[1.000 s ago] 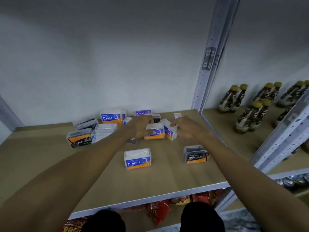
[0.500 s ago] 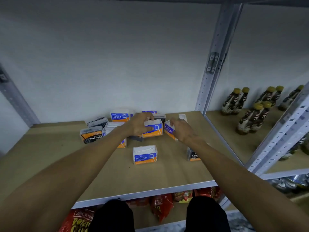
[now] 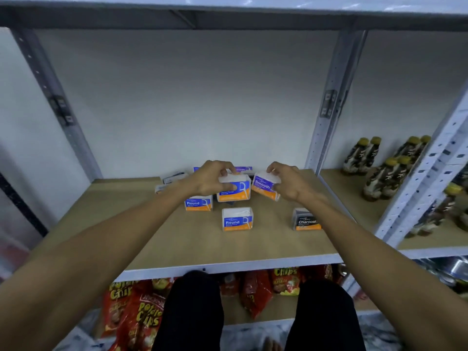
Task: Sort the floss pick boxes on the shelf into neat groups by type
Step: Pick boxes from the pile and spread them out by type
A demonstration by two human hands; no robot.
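Note:
My left hand (image 3: 207,177) grips a blue-and-orange Round floss box (image 3: 234,191), lifted just above the wooden shelf (image 3: 152,239). My right hand (image 3: 288,184) holds a purple Smooth box (image 3: 263,187), tilted, right beside it. Two more Round boxes stand on the shelf, one (image 3: 198,203) under my left wrist and one (image 3: 237,219) nearer the front. A black Charcoal box (image 3: 305,220) stands to the right, partly behind my right forearm. Another Smooth box (image 3: 243,169) and several more boxes (image 3: 173,176) sit at the back, mostly hidden by my hands.
A grey upright post (image 3: 329,107) bounds the shelf on the right. Brown bottles with yellow caps (image 3: 374,171) fill the neighbouring shelf. Red potato chip bags (image 3: 141,312) lie on the lower shelf. Another shelf board runs overhead.
Both hands have lifted their boxes off the shelf and drawn them slightly toward me. The view has tilted up, showing the upper shelf.

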